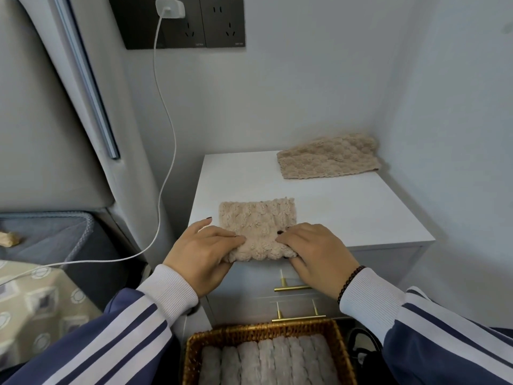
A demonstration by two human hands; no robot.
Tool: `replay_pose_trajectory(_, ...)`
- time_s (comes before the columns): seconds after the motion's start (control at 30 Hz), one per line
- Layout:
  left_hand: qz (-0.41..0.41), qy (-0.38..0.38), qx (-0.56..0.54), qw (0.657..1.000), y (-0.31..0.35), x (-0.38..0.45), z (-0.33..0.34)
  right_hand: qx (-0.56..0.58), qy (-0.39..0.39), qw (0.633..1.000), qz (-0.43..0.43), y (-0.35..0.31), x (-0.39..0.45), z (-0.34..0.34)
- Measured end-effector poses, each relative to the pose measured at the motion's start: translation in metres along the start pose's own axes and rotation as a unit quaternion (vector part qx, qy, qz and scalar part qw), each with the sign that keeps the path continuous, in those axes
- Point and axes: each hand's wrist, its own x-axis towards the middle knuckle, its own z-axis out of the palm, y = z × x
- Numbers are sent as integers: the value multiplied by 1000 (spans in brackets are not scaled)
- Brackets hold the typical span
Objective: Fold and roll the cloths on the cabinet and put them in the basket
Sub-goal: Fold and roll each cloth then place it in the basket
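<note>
Fingers of both hands curl over the near edge of a beige cloth [258, 229], gripping it: the left hand [200, 251] pinches the near left corner with its thumb under the edge, and the right hand [316, 254] clamps the near right corner the same way. That near edge looks bunched or turned up into a thick lip, while the rest of the cloth lies flat on the white cabinet [361, 218], close to its front edge. A 2nd beige cloth [329, 158] lies folded at the far right corner of the cabinet top, against the wall and well apart from the hands. Below the cabinet front, with its 2 brass handles [297, 287], sits a wicker basket [266, 330] holding a row of rolled grey cloths [266, 362] packed side by side. A white cable [166, 134] hangs from a charger [170, 8] in the wall socket down to the left. A bead bracelet [350, 283] circles the right wrist.
</note>
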Motion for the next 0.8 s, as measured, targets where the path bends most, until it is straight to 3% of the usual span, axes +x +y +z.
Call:
replay_pose_trajectory(0.13,3,0,-49,999,6,3,-9,-20,35,998,-46,-1,-4,-8)
replay_pose_trajectory(0.27,-35,-22,-71,997,6,7,-15,-32,-11,998,-61,0,0,-6)
replay_pose_trajectory(0.4,-81,-10,-82,993,0,11,-11,62,-23,996,62,-5,14,-10)
replay_pose_trajectory(0.53,-217,13,-229,949,-4,15,-3,219,-28,956,194,1,31,-13)
replay_pose_trajectory(0.8,-421,48,-279,862,-2,38,16,202,30,922,329,4,58,4)
